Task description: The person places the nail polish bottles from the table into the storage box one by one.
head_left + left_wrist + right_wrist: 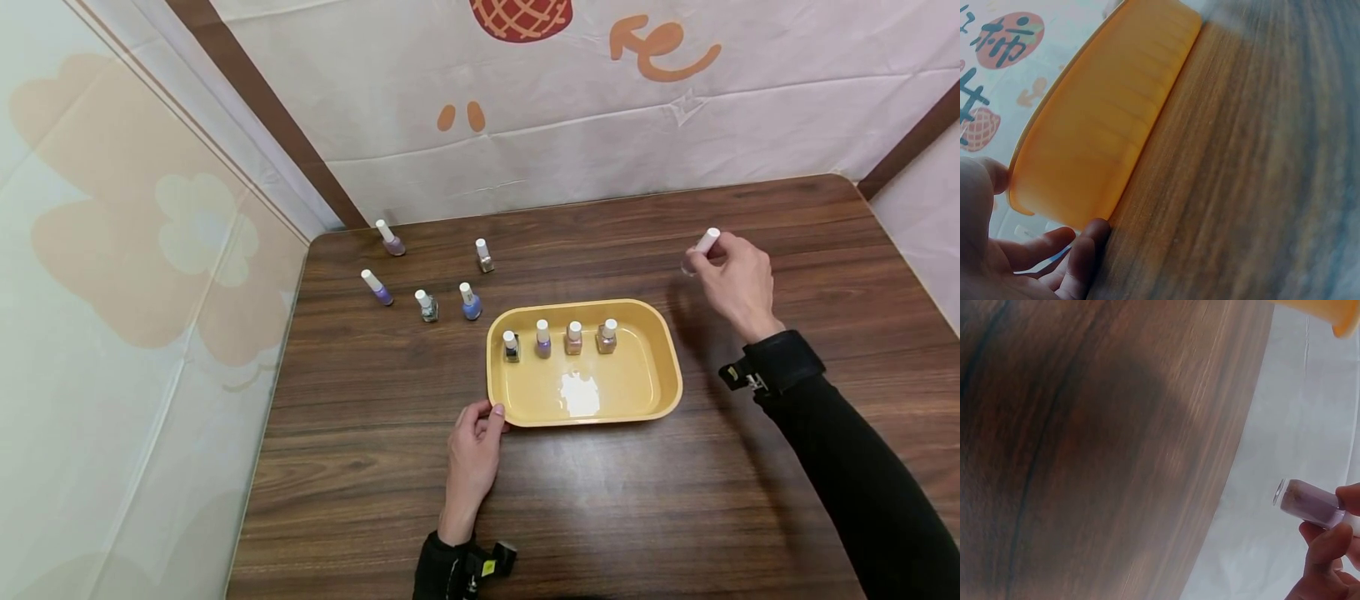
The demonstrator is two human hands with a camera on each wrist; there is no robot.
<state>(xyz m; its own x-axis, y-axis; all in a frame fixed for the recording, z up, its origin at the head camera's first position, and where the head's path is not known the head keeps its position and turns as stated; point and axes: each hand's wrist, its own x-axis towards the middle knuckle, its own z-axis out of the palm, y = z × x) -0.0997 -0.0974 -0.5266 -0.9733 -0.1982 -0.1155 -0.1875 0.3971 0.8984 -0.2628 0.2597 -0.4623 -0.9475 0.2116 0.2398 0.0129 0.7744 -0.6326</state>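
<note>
My right hand pinches a nail polish bottle between thumb and fingers, to the right of the yellow tray. Its cap is white, and in the right wrist view the bottle shows pale purple polish, its base pointing away from the fingers above the table. At the tray's near left corner, my left hand grips the edge, thumb on the rim and fingers curled against the outer wall. Inside the tray, several white-capped bottles stand in a row along the back: dark, purple, pink and beige-pink.
Behind and left of the tray, several more nail polish bottles stand on the wooden table: mauve, violet, grey-green glitter, blue and brownish. Printed cloth hangs along the table's back and left edges.
</note>
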